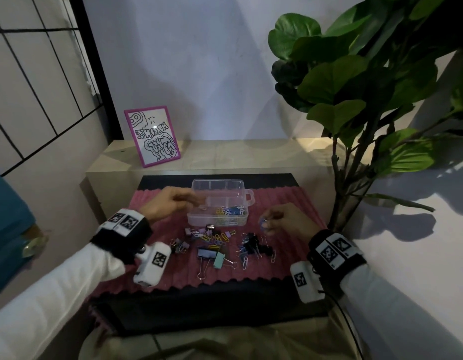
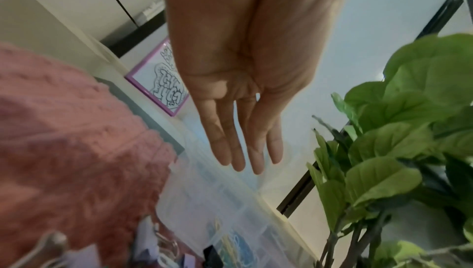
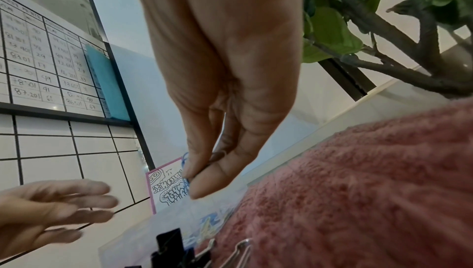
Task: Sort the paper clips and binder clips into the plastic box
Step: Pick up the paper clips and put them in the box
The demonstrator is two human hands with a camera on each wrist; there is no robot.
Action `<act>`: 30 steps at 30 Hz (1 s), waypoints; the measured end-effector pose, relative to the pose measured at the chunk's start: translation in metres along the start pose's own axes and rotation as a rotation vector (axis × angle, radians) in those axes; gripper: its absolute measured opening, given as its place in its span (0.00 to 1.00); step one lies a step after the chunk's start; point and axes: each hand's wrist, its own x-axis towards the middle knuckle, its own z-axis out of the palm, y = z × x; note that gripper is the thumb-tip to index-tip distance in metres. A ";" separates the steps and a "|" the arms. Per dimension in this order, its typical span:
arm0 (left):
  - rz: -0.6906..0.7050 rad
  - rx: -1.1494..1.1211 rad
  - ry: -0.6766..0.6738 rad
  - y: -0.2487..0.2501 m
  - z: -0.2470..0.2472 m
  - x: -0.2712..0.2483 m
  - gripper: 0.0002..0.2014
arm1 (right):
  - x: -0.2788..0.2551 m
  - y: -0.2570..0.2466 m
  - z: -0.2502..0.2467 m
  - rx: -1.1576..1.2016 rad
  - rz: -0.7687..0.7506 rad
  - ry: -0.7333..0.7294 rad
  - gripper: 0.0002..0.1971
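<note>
A clear plastic box [image 1: 244, 220] with dividers stands on the pink mat [image 1: 290, 261]; its near compartment holds several coloured paper clips [image 1: 229, 211]. My left hand [image 1: 173, 202] hovers over the box's left side with straight fingers [image 2: 240, 151], holding nothing. To the right of the box, my right hand [image 1: 279, 222] pinches a blue paper clip [image 1: 262, 223] between thumb and fingertips [image 3: 202, 173]. In front of the box, paper clips and binder clips [image 1: 220, 245] lie scattered on the mat; among them are black binder clips [image 1: 253, 242] and a mint one [image 1: 219, 259].
A pink-framed drawing [image 1: 152, 136] leans on the beige shelf [image 1: 251, 154] behind the mat. A large leafy plant [image 1: 368, 81] rises at the right, close to my right arm. A gridded whiteboard [image 1: 30, 81] hangs at the left.
</note>
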 end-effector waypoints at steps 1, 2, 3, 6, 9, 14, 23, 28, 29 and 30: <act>-0.005 -0.019 0.009 -0.003 -0.003 -0.011 0.17 | 0.002 -0.003 0.001 0.000 0.000 0.001 0.05; -0.012 -0.039 0.010 -0.006 -0.006 -0.021 0.16 | 0.004 -0.007 0.001 -0.010 -0.009 0.012 0.04; -0.025 -0.055 0.009 -0.010 -0.009 -0.032 0.15 | 0.009 -0.011 0.001 -0.028 -0.024 0.021 0.04; -0.056 -0.065 0.034 -0.024 -0.013 -0.056 0.15 | 0.029 -0.030 0.003 -0.169 -0.107 0.042 0.05; -0.097 -0.041 0.094 -0.037 -0.010 -0.073 0.17 | 0.053 -0.050 0.010 -0.258 -0.123 0.046 0.06; -0.130 0.021 0.098 -0.044 0.007 -0.082 0.17 | 0.074 -0.062 0.026 -0.394 -0.154 0.061 0.08; 0.086 0.325 -0.021 0.003 0.055 -0.045 0.11 | 0.029 -0.047 0.022 -0.610 -0.361 0.054 0.11; 0.172 0.408 -0.186 0.027 0.095 -0.021 0.11 | -0.012 -0.022 -0.002 -0.740 -0.146 0.035 0.06; 0.188 0.480 -0.213 0.031 0.103 -0.017 0.11 | -0.020 -0.016 -0.005 -0.767 -0.100 0.020 0.06; 0.186 0.551 -0.242 0.033 0.111 -0.013 0.12 | -0.027 -0.011 -0.005 -0.781 -0.067 0.002 0.05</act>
